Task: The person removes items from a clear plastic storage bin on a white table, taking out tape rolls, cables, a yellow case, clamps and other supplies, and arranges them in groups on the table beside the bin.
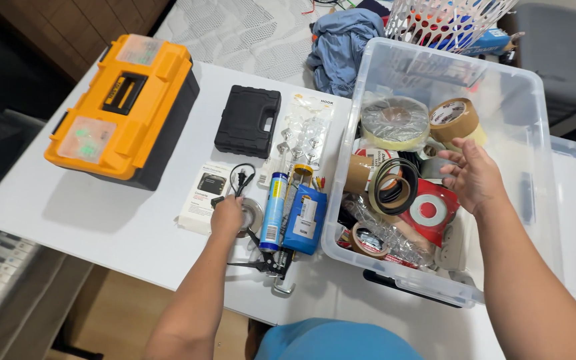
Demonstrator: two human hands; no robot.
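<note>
Caulk gun (271, 263): nearest, at the table (101, 220) edge, blue tube (275, 210) loaded.
Left hand (227, 217): fingers curled down on a small round metal disc (253, 213) — grip hidden, cannot tell if pinched.
Disc: likely light, stiff, smooth; best taken by its rim.
Right hand (473, 177): spread, empty, hovering inside the clear bin (528, 107) over tape rolls (395, 123).
Counts: about six rolls — one orange toolbox (121, 107), one black case (248, 120).

A small silvery round roll (253, 215) lies flat on the white table, beside an upright-lying blue tube (274, 208).
</note>
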